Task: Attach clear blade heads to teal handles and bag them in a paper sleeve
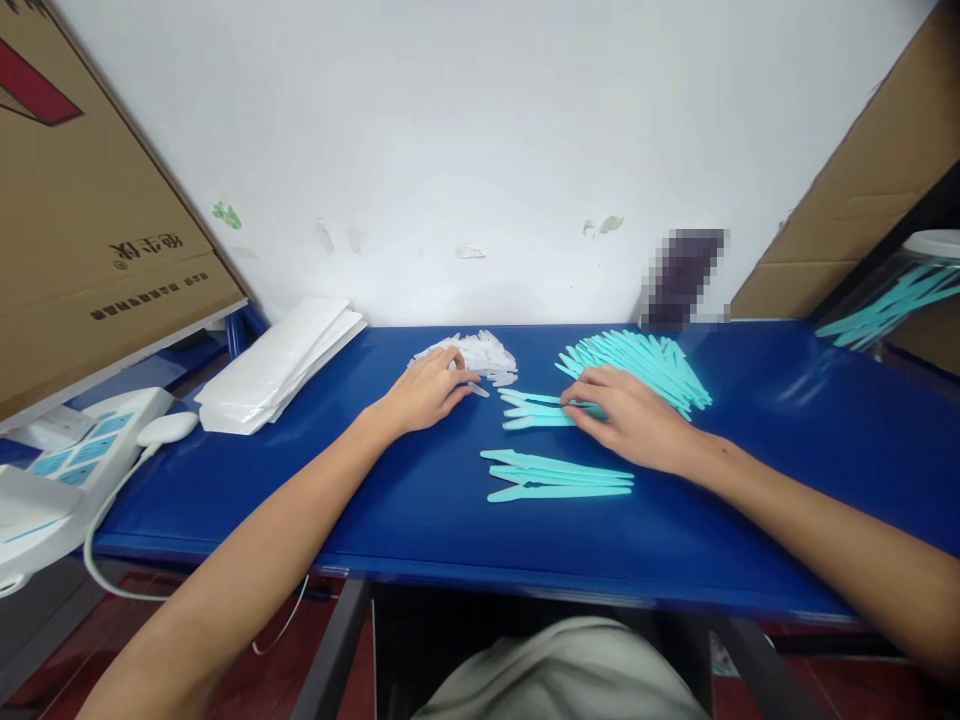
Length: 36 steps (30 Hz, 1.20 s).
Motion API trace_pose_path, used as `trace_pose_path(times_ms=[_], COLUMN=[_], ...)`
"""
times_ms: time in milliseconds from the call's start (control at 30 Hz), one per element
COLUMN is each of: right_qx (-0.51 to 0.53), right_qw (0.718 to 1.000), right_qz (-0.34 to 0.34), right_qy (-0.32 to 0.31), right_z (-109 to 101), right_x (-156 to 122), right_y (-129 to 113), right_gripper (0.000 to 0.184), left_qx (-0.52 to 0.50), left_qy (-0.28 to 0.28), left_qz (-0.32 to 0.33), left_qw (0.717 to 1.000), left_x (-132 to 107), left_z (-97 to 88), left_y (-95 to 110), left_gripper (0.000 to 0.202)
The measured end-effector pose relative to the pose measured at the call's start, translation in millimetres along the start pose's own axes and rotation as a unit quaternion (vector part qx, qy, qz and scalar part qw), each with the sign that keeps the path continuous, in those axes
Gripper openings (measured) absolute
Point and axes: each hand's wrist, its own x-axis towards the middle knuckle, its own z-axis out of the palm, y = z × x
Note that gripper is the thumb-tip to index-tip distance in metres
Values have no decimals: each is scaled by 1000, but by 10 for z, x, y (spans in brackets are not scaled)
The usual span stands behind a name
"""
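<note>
My left hand (pixel 429 388) is closed, with a small translucent blade cap (pixel 478 389) between its fingertips. It rests beside the pile of similar whitish caps (pixel 484 352). My right hand (pixel 619 412) has its thumb and fingers pinched on the handle end of a teal eyebrow razor (pixel 525 397). That razor lies in a small group pointing left, and my fingers hide part of the handles. Closer to me, several more teal razors (pixel 559 478) lie side by side. Behind my right hand is a fanned heap of teal razors (pixel 637 360).
White flat packets (pixel 277 365) are stacked at the left on the blue table (pixel 420 530). A white power strip (pixel 97 450) with a plug and cable sits at the left edge. Cardboard (pixel 105 190) leans there. At right, a clear jar (pixel 892 290) holds teal razors.
</note>
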Motion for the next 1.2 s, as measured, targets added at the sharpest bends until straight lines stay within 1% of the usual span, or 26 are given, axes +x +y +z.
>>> trace_pose_path(times_ms=[67,133,233,300,500,667,767,900,967,1033,1067,1133,1200], right_qx=[7,27,62,79,123,143,163,156,139,129,124,116,111], right_qw=[1000,999,993,988,981,976,975,985,990,992,992,993,993], right_qz=[-7,-30,-77,-91,-68,-58,-58,-50,-28,-6,3,11,15], right_qy=[4,-8,-67,-99,-135,-156,-139,-55,-24,-11,-6,5,19], right_z=[-26,-73,-148,-176,-187,-180,-160,-134,-125,-116,-110,-99,-88], right_x=[-8,-20,-39,-45,-40,-35,-37,-36,-33,-28,-26,-22,-21], right_y=[-30,-81,-166,-204,-229,-237,-224,-195,-183,-172,-167,-159,-155], right_gripper=[29,29,25,22,26,23,22,18,16,18,21,25,29], left_qx=[-7,-26,-67,-89,-85,-157,-216,-273,-305,-352,-378,-429,-473], left_qy=[-7,-9,-11,-9,23,76,102,100,99,104,106,104,102], left_qz=[8,12,18,19,-17,-26,-36,-47,-46,-46,-48,-65,-86], left_qw=[1000,1000,997,996,996,984,970,956,946,929,918,895,871], left_x=[9,23,38,42,45,57,58,43,39,46,55,78,106], left_z=[-1,-2,-3,-9,-68,-47,-29,-36,-31,-7,11,48,76], left_y=[17,53,101,123,174,181,203,258,276,282,282,283,291], left_gripper=[33,31,27,24,16,21,23,25,33,46,49,46,38])
